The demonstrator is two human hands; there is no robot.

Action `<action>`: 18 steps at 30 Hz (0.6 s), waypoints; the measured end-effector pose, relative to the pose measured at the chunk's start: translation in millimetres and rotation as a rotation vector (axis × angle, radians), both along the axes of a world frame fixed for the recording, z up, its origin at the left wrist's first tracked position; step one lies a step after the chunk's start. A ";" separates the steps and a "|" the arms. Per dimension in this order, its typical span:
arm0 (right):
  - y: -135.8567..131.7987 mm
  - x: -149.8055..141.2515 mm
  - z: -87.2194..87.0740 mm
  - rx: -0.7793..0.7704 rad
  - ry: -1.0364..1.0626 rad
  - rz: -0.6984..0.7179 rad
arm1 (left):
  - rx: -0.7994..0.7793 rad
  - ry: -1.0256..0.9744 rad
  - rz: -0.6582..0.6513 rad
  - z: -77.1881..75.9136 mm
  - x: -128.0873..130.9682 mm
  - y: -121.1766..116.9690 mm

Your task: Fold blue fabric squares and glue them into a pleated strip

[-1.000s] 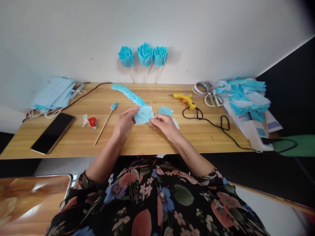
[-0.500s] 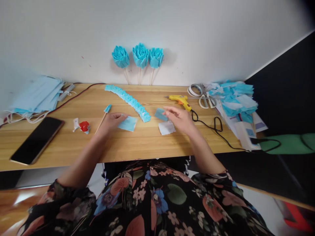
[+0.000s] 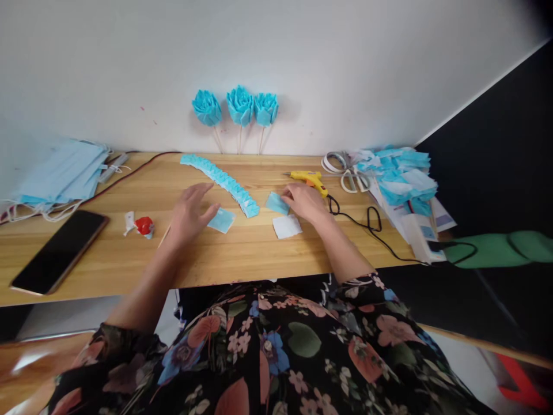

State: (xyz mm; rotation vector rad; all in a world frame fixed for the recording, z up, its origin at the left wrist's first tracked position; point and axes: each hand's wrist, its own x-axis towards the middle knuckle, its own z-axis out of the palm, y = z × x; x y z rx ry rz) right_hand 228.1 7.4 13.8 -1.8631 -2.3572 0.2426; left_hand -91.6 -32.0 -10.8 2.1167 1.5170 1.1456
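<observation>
My left hand (image 3: 190, 210) lies flat on the wooden table (image 3: 242, 253) with fingers spread, holding nothing. It covers most of a thin wooden stick (image 3: 164, 234), and its thumb is beside a light blue fabric square (image 3: 222, 219). My right hand (image 3: 305, 202) rests to the right with its fingertips closed on the edge of a smaller blue piece (image 3: 275, 203). A white fabric piece (image 3: 287, 226) lies just in front of that hand. Between my hands runs a long strip of folded blue petals (image 3: 220, 180).
A yellow glue gun (image 3: 309, 178) with a black cord, scissors (image 3: 354, 180) and blue scraps (image 3: 401, 173) lie at the right. Face masks (image 3: 60, 173), a phone (image 3: 60, 251) and a small red item (image 3: 144, 225) are at the left. Three blue fabric roses (image 3: 239, 106) lean on the wall.
Both hands held one blue square a second ago. The left hand laid it on the table and now lies flat; the right hand moved right to the smaller blue piece.
</observation>
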 end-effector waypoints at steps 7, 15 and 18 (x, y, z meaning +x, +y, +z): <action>1.4 -5.7 5.6 -0.041 0.439 0.073 | 0.078 -0.246 0.022 27.3 23.3 -9.3; 4.7 -27.9 29.7 -0.076 1.078 0.130 | -0.661 -1.161 -0.287 41.7 106.7 16.7; 11.1 -30.1 24.6 -0.029 1.159 0.059 | -0.812 -1.279 -0.324 36.2 119.1 26.1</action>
